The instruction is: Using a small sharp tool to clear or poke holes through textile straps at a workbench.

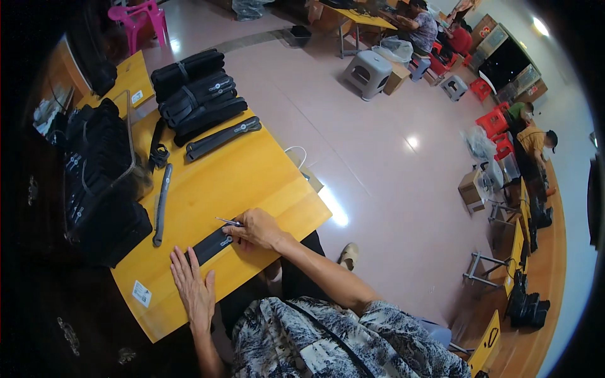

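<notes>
On the yellow table lies a flat black fabric strip (213, 246) with a small pale print near one end. My left hand (191, 286) rests flat at the strip's left end, its fingers stretched out and touching the edge. At the other end my right hand (259, 230) is closed round a thin pointed metal tool (229, 222), whose tip points left past the fingers. That tool's handle is hidden in the hand, so its exact kind does not show. The fingertips of the right hand also press on the strip.
Left of the strip lies a narrow grey strap (163, 205). Black bundles (198, 94) are stacked at the table's far end, beside a single folded one (224, 138). A clear bin (129, 148) packed with black pieces stands left. A grey stool (367, 74) and seated people are farther off.
</notes>
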`<action>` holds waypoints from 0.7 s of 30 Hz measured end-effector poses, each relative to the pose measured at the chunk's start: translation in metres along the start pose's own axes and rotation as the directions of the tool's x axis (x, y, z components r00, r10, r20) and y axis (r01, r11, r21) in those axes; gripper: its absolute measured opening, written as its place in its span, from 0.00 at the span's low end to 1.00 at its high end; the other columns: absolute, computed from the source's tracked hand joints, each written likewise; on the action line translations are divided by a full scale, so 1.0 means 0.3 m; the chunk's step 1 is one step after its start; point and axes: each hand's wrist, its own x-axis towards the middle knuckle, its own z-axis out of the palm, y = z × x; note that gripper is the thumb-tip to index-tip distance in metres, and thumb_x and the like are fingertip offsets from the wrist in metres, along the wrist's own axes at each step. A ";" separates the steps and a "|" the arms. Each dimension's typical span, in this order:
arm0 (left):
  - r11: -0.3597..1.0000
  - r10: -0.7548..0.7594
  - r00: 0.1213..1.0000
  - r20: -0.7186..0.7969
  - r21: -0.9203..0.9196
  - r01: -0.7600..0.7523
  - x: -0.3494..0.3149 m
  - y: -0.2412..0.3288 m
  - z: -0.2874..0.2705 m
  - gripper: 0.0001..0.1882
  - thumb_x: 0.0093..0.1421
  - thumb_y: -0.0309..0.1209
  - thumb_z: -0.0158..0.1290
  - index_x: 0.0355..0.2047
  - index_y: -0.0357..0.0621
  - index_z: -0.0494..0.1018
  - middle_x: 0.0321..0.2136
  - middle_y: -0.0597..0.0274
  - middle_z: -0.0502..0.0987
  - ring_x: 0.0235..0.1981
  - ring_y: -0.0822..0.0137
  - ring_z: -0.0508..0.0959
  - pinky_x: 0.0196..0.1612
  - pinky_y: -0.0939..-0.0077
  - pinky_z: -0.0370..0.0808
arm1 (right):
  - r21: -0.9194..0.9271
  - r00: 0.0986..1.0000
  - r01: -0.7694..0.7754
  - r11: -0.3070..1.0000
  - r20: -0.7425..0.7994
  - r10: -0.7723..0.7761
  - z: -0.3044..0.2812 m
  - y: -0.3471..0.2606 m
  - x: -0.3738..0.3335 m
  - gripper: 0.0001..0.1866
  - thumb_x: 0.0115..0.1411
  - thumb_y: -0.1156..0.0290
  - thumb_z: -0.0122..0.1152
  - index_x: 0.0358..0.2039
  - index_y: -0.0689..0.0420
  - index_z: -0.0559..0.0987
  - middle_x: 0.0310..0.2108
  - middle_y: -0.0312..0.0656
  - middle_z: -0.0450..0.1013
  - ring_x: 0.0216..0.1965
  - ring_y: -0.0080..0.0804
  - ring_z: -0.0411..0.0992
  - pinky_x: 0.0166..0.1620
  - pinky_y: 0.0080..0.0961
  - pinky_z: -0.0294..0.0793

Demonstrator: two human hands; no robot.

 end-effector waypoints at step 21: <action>0.983 -0.159 0.950 -0.267 0.043 0.176 0.334 -0.117 -0.065 0.18 0.60 0.27 0.52 0.50 0.35 0.69 0.38 0.52 0.71 0.41 0.57 0.71 0.43 0.66 0.70 | 0.994 0.347 -0.071 -0.088 -0.059 -0.936 -0.150 -0.507 -0.488 0.13 0.61 0.77 0.49 0.37 0.74 0.77 0.31 0.58 0.76 0.20 0.36 0.75 0.25 0.23 0.76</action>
